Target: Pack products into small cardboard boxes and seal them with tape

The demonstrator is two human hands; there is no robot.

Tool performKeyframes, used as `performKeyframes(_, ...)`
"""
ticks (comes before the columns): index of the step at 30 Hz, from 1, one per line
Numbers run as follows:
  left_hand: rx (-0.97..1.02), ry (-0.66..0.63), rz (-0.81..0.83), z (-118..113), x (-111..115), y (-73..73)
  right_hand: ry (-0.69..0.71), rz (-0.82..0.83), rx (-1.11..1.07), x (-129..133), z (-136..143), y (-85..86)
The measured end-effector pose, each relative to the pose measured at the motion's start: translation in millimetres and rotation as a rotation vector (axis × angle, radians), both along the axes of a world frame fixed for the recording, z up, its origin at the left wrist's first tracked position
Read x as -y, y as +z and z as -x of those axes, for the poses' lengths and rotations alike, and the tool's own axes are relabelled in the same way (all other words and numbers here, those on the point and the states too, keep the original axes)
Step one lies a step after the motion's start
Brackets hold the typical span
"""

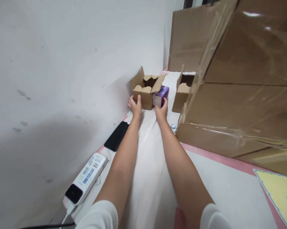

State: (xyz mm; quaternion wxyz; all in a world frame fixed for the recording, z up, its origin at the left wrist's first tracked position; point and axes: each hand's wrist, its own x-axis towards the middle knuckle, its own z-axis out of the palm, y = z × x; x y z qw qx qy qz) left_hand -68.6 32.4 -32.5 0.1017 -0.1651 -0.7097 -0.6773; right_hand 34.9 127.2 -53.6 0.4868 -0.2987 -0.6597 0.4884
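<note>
- White sleeves point(97, 216) lie nearest the camera, at the bottom edge of the frame, with two bare forearms reaching up toward the centre.
- Left hand point(135, 107), just above centre: partly open, thumb up against the near face of the small open box point(143, 99), other fingers spread at its left corner; how firmly it grips, I cannot tell.
- Right hand point(161, 111), just right of it: curled part-way closed around the lower near end of the purple pack point(164, 92), thumb and fingers on either side.
- That pack stands upright just right of the small open box, whose raised right flap reaches over toward it.
- Second open box point(180, 101), farther right, near the tall taped cartons point(241, 111) that fill the right of the frame.
- Black phone point(117, 136), left of centre, flat beside the left forearm.
- White power strip-like device point(88, 178), lower left, cable attached, next to the pale wall point(50, 63).
- Pale sheet point(148, 152) with pink bands beneath everything.
</note>
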Motion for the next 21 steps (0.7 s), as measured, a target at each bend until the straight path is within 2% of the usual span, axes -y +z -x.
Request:
performKeyframes(7, 0.041, -0.308, -0.179, 10, 0, -9.7, -0.114, -0.022, -0.051, 2, -7, 7.4)
performKeyframes(11, 0.037, -0.397, -0.225, 10, -1, -5.9, -0.260, -0.006, -0.093, 2, -7, 12.1)
performKeyframes(16, -0.101, -0.373, -0.236, 7, 2, 16.2, -0.330, -0.085, -0.097, 9, -13, 23.2)
performKeyframes(21, -0.215, -0.172, -0.197, 7, 14, 58.1, -0.288, -0.131, -0.171, 20, -12, 47.8)
